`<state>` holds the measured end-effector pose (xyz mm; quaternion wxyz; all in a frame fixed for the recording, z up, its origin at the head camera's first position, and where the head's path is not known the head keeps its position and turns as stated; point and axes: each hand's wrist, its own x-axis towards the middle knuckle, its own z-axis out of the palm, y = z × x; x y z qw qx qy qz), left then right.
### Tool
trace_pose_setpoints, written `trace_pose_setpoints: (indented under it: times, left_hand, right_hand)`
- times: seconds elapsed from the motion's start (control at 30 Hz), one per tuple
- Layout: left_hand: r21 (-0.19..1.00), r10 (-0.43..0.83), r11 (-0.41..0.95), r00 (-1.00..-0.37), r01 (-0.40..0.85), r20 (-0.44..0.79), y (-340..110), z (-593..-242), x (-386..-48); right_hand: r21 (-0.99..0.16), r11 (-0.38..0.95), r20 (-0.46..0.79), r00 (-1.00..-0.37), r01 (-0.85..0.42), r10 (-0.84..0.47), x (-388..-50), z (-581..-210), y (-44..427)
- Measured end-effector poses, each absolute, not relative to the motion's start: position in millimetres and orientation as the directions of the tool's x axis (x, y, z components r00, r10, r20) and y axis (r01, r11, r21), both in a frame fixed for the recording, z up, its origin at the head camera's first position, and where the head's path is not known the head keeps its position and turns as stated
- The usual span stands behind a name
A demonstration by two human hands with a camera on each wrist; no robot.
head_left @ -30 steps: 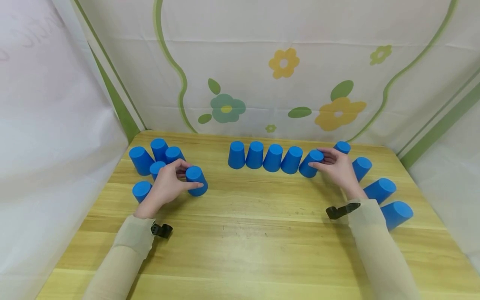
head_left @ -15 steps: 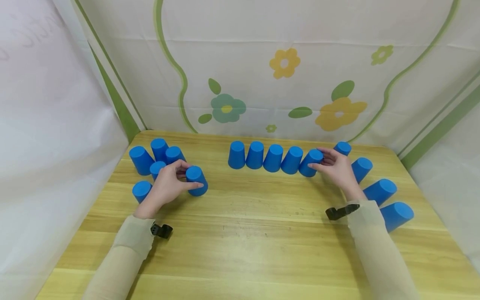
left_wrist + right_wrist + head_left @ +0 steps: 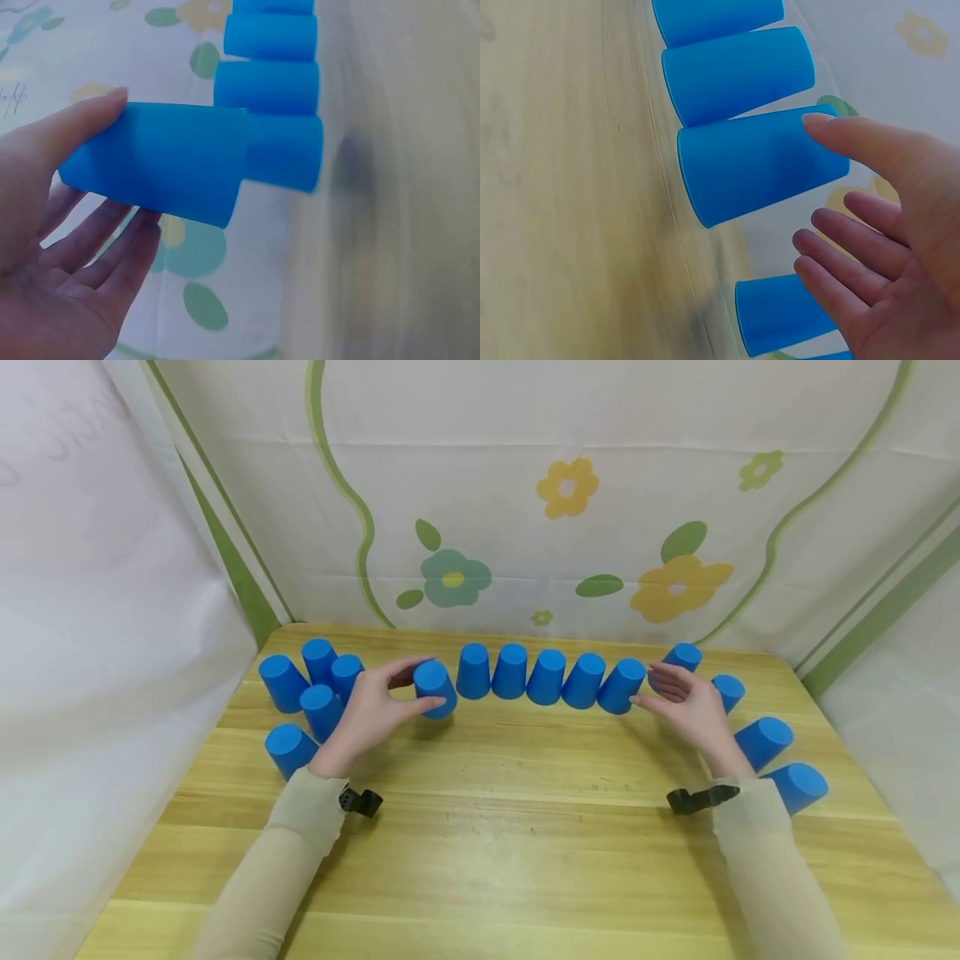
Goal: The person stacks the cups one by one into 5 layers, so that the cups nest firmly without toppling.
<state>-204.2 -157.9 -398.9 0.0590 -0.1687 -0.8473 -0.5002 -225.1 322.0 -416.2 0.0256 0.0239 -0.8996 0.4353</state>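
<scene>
My left hand (image 3: 369, 717) pinches an upside-down blue plastic cup (image 3: 433, 687) between thumb and fingers. It is just left of a row of several upside-down blue cups (image 3: 509, 672) along the table's back. In the left wrist view this held cup (image 3: 154, 161) appears raised, overlapping the row's end cup (image 3: 285, 154). My right hand (image 3: 696, 712) is beside the rightmost cup of the row (image 3: 621, 687), fingers spread and relaxed. The right wrist view has the thumb over that cup (image 3: 757, 169), the other fingers apart from it; whether the thumb touches is unclear.
Several blue cups (image 3: 322, 710) stand in a cluster on the table's left. Several more blue cups (image 3: 763, 742) line the right side, partly behind my right hand and sleeve. A white printed curtain (image 3: 495, 502) borders the wooden table (image 3: 480, 852) behind.
My left hand has carried its cup rightward and back, from beside the left cluster to the row's left end. My right hand has let go of the rightmost row cup and drawn slightly right.
</scene>
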Motion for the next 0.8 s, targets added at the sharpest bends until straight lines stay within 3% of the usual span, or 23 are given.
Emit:
trace_pose_setpoints:
  times: [0.33,0.8]
  left_hand:
    - [0.844,0.133,0.324,-0.904,0.428,0.407,-121.5,-384.8,-224.6]
    - [0.816,0.164,0.264,-0.858,0.514,0.487,-79.8,-367.0,-253.1]
  right_hand:
    - [-0.763,0.641,0.103,-0.995,-0.078,0.001,-197.7,-398.7,334.5]
    - [-0.731,0.677,0.211,-0.973,-0.091,0.097,-173.4,-382.1,369.0]
